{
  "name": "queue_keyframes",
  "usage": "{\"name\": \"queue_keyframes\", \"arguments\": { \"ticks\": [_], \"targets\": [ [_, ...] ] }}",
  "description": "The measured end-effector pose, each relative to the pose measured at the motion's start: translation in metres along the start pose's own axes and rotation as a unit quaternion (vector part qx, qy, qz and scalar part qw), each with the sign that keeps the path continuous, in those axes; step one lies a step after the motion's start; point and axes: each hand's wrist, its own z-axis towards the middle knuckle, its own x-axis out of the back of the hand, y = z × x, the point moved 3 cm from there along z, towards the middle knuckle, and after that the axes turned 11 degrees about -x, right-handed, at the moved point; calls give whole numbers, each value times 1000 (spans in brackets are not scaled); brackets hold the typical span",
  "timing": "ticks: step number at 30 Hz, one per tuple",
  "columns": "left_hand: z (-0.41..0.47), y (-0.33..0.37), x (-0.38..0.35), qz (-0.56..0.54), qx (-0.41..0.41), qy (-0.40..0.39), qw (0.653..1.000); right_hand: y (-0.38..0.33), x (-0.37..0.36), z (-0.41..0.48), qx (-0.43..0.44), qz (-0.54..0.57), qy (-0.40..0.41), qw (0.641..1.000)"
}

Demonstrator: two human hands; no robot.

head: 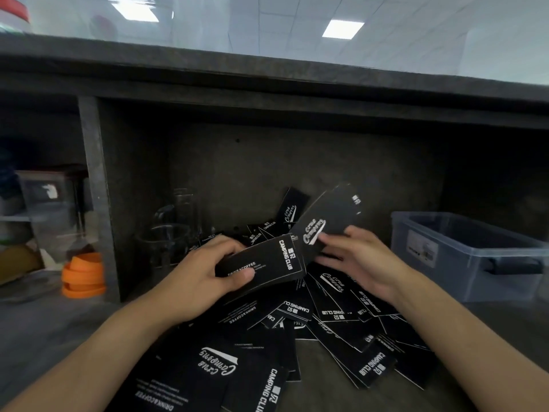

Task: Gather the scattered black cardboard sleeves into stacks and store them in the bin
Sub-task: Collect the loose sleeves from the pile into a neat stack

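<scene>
Several black cardboard sleeves with white lettering lie scattered in a heap across the grey surface, some leaning on the back wall. My left hand grips a small stack of sleeves above the heap, thumb on top. My right hand pinches one single sleeve by its lower end and holds it tilted up, right beside the stack. A clear plastic bin stands at the right, apart from both hands.
Clear glassware stands at the back left of the alcove. An orange ring-shaped object sits by the grey divider post. A dark shelf edge overhangs the space. More containers sit in the left compartment.
</scene>
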Motion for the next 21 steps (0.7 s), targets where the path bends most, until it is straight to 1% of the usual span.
{"name": "queue_keyframes", "arguments": {
  "ticks": [2, 4, 6, 9, 11, 14, 15, 16, 17, 18, 19, 20, 21],
  "targets": [
    [-1, 1, -1, -9, -4, 16, 1000, 8, -17, -1, -17, 0, -66, 998],
    [-1, 0, -1, -34, 8, 34, 999, 11, -29, -3, -27, 2, -110, 994],
    [-1, 1, -2, -50, 20, 44, 998, 11, -31, -3, -33, 3, -133, 991],
    [-1, 6, -3, -52, 17, 43, 998, 11, -29, -5, -74, -1, -142, 987],
    [-1, 7, -1, -13, -4, 29, 999, 11, -28, -3, -76, -20, -128, 989],
    [-3, 3, 5, 71, -19, 0, 997, 5, -21, 0, 13, -49, -31, 998],
    [-3, 3, 5, 83, -21, -14, 996, 2, -21, -2, 44, -85, -13, 995],
    [-3, 3, 3, 93, -25, -27, 995, 4, -21, -2, 56, -149, -8, 987],
    [-3, 4, 0, 106, -34, -35, 993, 9, -25, -3, 49, -216, -26, 975],
    [-2, 4, -2, 124, -44, -41, 990, 17, -31, -5, 21, -265, -57, 962],
    [-2, 4, -5, 140, -52, -47, 988, 25, -39, -7, -8, -274, -94, 957],
    [-2, 5, -6, 152, -52, -55, 985, 32, -47, -9, -26, -256, -121, 959],
    [-2, 4, -7, 157, -50, -62, 984, 36, -54, -10, -26, -216, -142, 966]
  ]
}}
